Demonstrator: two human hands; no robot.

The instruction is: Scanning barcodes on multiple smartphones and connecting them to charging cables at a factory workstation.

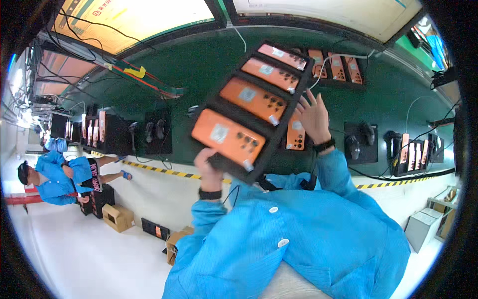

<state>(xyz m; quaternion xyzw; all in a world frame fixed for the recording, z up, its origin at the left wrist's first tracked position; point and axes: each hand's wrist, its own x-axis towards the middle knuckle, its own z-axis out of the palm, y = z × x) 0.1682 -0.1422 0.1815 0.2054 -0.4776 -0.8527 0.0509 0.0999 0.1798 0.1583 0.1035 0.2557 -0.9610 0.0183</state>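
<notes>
A black tray (230, 167) is held up, tilted, over the green bench. In its slots lie several orange smartphones (253, 97), backs up, each with a white label and dark camera lenses. My left hand (209, 168) grips the tray's near left corner, thumb over the rim by the nearest phone. Beside the tray's right edge, my right hand (314, 119) is open with fingers spread; whether its fingertips touch the tray I cannot tell. Another orange phone (296, 135) shows below that edge, partly hidden by the tray.
Another tray of orange phones (337, 67) stands farther back, a white cable across it. Monitors (134, 22) line the bench's far side. Dark mats (361, 144) with black devices lie to the right and left. A seated person (59, 172) in blue and cardboard boxes (118, 218) are at left.
</notes>
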